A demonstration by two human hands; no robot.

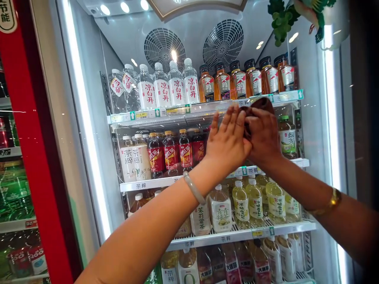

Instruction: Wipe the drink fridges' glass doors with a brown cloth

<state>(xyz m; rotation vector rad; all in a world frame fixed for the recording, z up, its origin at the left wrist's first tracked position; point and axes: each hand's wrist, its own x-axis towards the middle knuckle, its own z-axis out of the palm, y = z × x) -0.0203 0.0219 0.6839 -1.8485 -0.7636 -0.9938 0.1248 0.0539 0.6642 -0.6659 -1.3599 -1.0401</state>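
Observation:
My left hand (227, 140) lies with its fingers stretched out, up against the glass front of a lit drinks cooler. A pale bangle (193, 187) circles that wrist. Right beside it, my right hand (264, 136) is closed on a dark brown cloth (262, 104), which bunches out above the knuckles and between the two hands. Part of the cloth is hidden behind my fingers. A gold-coloured bracelet (334, 198) is on my right forearm. Behind both hands, the cooler's shelf edge (207, 105) and rows of bottles show through the glass.
Clear water bottles (177, 86) and amber drink bottles (237, 81) stand on the top shelf. Red-label tea bottles (171, 154) sit one shelf lower. Artificial leaves (281, 23) hang at upper right. A red-framed cooler (44, 157) stands at left.

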